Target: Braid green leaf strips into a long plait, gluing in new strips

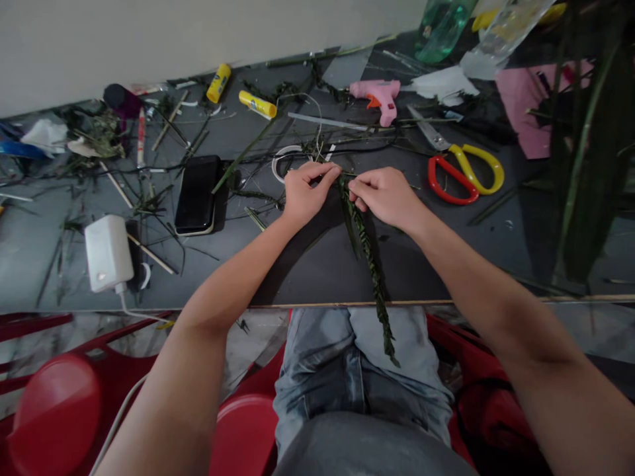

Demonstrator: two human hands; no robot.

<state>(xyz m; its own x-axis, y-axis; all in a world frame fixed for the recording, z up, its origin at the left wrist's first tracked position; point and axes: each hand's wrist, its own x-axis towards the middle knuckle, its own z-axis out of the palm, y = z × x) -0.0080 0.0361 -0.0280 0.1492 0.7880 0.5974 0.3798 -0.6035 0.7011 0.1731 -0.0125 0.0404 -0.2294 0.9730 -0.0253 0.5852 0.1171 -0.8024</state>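
Observation:
A long, dark green braid of leaf strips hangs from between my hands, over the table's front edge and down above my lap. My left hand pinches the braid's upper end between thumb and forefinger. Just to its right, my right hand is closed with its fingertips on the same end, close to a thin stem or strand. Exactly which strand each hand grips is too small to make out. Behind my left hand lies a white ring, perhaps a tape roll, with a thin pale thread looping above it.
Scissors with red and yellow handles lie to the right, a pink glue gun beyond. On the left are a black phone and a white power bank with a cable. Yellow glue sticks, leaf scraps and bottles lie farther back.

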